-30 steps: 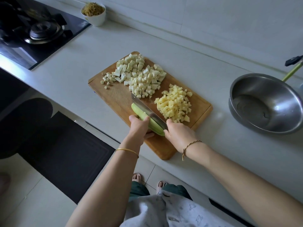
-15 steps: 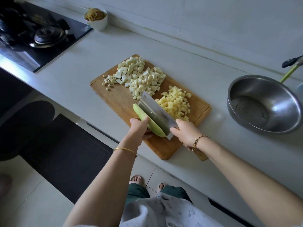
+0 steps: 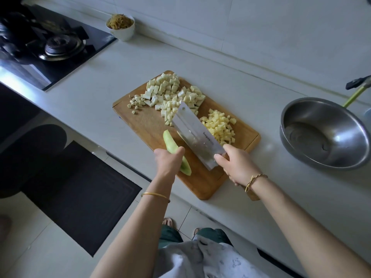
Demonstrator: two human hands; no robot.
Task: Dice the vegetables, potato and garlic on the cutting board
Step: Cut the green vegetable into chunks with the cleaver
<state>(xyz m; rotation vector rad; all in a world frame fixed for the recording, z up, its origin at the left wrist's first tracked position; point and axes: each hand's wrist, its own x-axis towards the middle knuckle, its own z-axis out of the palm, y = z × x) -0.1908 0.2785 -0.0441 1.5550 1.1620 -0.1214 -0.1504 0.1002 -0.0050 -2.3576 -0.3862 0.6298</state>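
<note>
— The fingers (image 3: 177, 151) of the left hand (image 3: 168, 160) are curled over a pale green peeled vegetable strip (image 3: 168, 141), holding it down on the near part of the wooden cutting board (image 3: 144, 125).

— And from the left edge across?

— Far left on the worktop (image 3: 96, 77) sits a gas hob (image 3: 58, 45), with a white bowl (image 3: 121, 34) of shredded food just beside it. Then comes the board. Along its far side lie small garlic pieces (image 3: 136, 102), then a large heap of whitish dice (image 3: 170, 91).

— How does the strip lie?

— It lies lengthwise toward the person. Its far tip is bare and its near end pokes out below the palm.

— And to its right?

— There is a broad cleaver (image 3: 195, 133), tilted so its flat side faces up, apart from the strip. Its far corner overlaps the whitish heap. Whether the edge touches the board cannot be told. Yellow potato dice (image 3: 219, 126) lie just right of the blade.

— The other hand?

— The right hand (image 3: 237, 164) is wrapped firmly round the cleaver's handle. Well to the right of the board stands a steel bowl (image 3: 353, 137).
</note>
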